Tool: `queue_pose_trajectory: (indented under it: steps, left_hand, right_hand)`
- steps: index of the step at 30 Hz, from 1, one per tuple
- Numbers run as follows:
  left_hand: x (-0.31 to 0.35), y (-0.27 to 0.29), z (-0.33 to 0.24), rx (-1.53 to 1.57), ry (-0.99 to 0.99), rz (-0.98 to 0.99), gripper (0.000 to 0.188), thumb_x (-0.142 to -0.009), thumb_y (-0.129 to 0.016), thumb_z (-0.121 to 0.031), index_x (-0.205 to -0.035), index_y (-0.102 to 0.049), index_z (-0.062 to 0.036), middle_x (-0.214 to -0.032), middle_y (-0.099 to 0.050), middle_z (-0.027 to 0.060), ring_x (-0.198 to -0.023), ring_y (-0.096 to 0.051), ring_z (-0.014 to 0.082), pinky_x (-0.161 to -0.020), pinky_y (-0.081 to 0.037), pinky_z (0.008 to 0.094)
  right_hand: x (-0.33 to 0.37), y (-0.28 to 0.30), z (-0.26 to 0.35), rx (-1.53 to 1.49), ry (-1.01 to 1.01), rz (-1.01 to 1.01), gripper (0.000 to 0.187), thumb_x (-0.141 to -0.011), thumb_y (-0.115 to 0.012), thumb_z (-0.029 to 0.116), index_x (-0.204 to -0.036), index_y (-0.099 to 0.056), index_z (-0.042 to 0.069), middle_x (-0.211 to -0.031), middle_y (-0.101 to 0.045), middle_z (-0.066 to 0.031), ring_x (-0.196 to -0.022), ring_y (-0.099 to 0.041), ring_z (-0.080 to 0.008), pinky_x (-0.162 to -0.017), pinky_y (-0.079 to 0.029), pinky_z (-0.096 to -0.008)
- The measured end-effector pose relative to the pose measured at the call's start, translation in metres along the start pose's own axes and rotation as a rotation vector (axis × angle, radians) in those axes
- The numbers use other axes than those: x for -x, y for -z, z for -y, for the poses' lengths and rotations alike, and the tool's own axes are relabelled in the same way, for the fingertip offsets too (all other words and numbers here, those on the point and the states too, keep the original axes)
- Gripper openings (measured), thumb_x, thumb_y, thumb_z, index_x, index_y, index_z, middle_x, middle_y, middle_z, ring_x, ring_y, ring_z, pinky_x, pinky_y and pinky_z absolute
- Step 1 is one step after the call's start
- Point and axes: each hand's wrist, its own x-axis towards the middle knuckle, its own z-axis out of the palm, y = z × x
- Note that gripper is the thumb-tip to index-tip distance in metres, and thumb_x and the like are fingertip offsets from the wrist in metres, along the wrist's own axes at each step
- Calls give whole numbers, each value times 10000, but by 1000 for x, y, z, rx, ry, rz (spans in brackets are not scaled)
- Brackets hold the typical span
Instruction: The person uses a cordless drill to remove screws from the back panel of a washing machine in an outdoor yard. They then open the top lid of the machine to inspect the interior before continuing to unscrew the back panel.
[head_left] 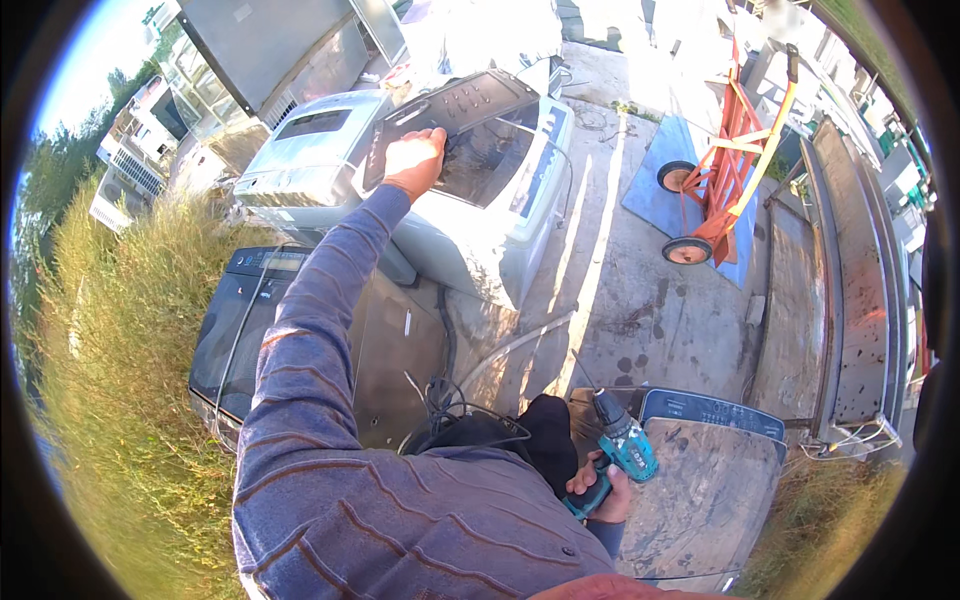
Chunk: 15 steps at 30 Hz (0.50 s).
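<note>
My left arm stretches out to a pale blue-grey top-loading washing machine [455,245]. Its dark lid [460,98] is raised, and the opening beneath it shows a dark inside. At the lid's near-left edge my left hand [415,160] is closed on it; the fingertips are partly hidden. Close to my body, my right hand [600,490] wraps round the grip of a teal cordless drill [628,450]. The drill's chuck and long thin bit point away from me, above a dusty dark-topped appliance [700,490].
Another washing machine [318,125] stands behind, and a dark one [235,320] lies at left by tall weeds [110,400]. A red hand truck [720,190] rests on a blue sheet [650,190]. A rusty metal trough [865,300] is at right. Cables and a hose [520,340] cross the concrete.
</note>
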Motion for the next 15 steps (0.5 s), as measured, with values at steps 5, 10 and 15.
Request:
queue_pose_trajectory:
  steps: [5,10,15]
  left_hand:
    - [-10,-109,-3,2,207,286,89,-927,-587,-119,-1006,-602,-79,-929,-730,158,-930,-727,397,-779,-566,514]
    - [-71,-159,-10,-40,340,369,307,-917,-712,-275,-1074,-564,-55,-967,-740,201,-937,-720,439,-809,-559,541]
    - [-114,-206,9,202,545,386,590,-878,-758,-497,-1252,-699,-45,-1111,-741,251,-1033,-721,412,-931,-554,476]
  right_hand:
    - [-53,11,45,23,30,-87,495,-931,-675,417,-1213,-580,22,-735,-544,-43,-613,-584,-212,-635,-529,-420]
    - [-121,28,104,-127,69,-56,509,-953,-662,429,-1252,-567,28,-763,-549,-44,-657,-587,-203,-675,-537,-420]
    - [-162,52,154,-31,83,-148,464,-979,-643,410,-1246,-570,38,-775,-559,-37,-665,-581,-196,-693,-529,-402]
